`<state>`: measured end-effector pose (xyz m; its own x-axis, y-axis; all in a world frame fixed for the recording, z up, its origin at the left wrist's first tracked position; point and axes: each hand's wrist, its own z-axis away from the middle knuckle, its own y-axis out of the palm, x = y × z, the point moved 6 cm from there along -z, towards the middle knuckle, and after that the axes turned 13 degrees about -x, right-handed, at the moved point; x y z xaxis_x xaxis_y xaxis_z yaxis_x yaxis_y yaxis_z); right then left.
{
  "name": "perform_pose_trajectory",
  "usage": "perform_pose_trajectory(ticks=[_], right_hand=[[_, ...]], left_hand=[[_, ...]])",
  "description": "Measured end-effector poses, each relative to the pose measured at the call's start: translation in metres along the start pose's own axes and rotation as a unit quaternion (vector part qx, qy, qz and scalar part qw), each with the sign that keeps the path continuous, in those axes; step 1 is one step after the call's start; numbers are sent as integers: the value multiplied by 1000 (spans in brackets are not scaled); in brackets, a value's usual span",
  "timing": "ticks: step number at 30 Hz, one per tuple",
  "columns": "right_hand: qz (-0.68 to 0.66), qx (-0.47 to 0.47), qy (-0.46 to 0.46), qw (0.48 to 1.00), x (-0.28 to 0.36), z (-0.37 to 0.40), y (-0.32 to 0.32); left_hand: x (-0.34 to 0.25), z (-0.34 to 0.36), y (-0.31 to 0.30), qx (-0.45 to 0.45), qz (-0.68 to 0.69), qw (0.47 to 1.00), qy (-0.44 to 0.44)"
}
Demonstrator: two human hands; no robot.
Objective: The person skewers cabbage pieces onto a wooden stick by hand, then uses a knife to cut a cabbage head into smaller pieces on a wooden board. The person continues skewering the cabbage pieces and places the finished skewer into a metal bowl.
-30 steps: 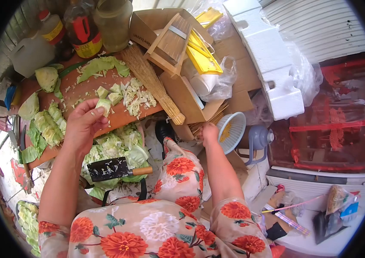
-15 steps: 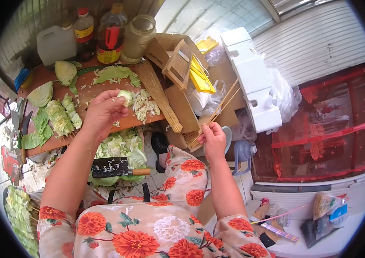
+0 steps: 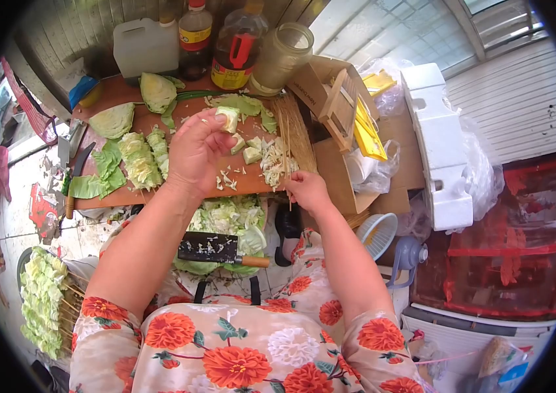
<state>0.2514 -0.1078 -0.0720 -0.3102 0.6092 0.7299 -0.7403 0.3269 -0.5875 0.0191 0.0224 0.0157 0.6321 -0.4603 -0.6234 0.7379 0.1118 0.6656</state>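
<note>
Pinched in the fingers of my left hand is a pale green cabbage piece, held above the wooden board. My right hand is closed on the lower ends of thin bamboo skewers, which point upward over the board's right end. The skewers and the cabbage piece are apart. Chopped cabbage bits lie behind the skewers. Left of my left hand rest skewered cabbage rolls. Nearer to me, a cleaver lies across a heap of cabbage leaves.
Cabbage wedges, a sickle-shaped knife, bottles and a glass jar stand or lie around the board. To the right are a cardboard box, a foam block and a blue-white basket. Stacked cabbage skewers sit lower left.
My right hand has moved from beside the cardboard box toward the board, bringing the skewers upright. My left hand still holds the cabbage piece. The whole view has shifted.
</note>
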Motion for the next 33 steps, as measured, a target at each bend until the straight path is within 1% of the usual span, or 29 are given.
perform_pose_trajectory(ticks=[2, 3, 5, 6, 8, 10, 12, 14, 15, 16, 17, 19, 20, 21, 23, 25, 27, 31, 33], right_hand=[[144, -37, -59, 987, -14, -18, -3], [142, -33, -59, 988, -9, -18, -1], [223, -79, -91, 967, 2, -16, -4], [221, -76, -91, 968, -2, -20, -1], [253, -103, -95, 957, -9, -27, 0], [264, -111, -110, 952, 1, -21, -3], [274, -119, -128, 946, 16, -11, -8], [144, -118, -162, 969, 44, 5, -11], [137, -114, -167, 970, 57, 19, -10], [41, -71, -174, 981, 72, 36, -7], [-57, -27, -179, 982, 83, 53, -3], [-142, 9, -234, 962, 98, 87, 6], [-166, 24, -233, 958, 97, 98, 11], [-176, 29, -234, 956, 99, 103, 13], [-121, 64, -244, 960, 100, 109, 21], [-120, 71, -252, 958, 99, 108, 26], [-135, 82, -210, 965, 96, 107, 29], [-127, 86, -191, 970, 99, 107, 26], [-142, 100, -160, 972, 96, 107, 27]], left_hand=[[2, 0, -1, -6, -2, 1000, -7], [4, 3, 0, -8, -3, 1000, -19], [6, 6, 2, -12, -7, 999, -30], [7, 8, 3, -18, -17, 999, -35], [7, 9, 3, -26, -28, 999, -38], [5, 9, 2, -25, -63, 997, -30], [7, 5, 2, -27, -70, 997, -29], [6, 0, 1, -32, -80, 996, -20], [7, -2, -1, -44, -76, 996, -30], [6, -4, -4, -56, -74, 995, -37], [2, -8, -8, -62, -79, 995, -27], [-2, -17, -17, -75, -81, 994, -29], [-6, -21, -20, -86, -95, 992, -16], [-9, -25, -24, -91, -102, 991, -9], [-15, -33, -31, -99, -85, 991, 3], [-19, -36, -33, -92, -86, 992, 10], [-20, -37, -31, -83, -84, 993, 13], [-26, -34, -24, -85, -69, 994, 21], [-27, -36, -25, -90, -76, 993, 30]])
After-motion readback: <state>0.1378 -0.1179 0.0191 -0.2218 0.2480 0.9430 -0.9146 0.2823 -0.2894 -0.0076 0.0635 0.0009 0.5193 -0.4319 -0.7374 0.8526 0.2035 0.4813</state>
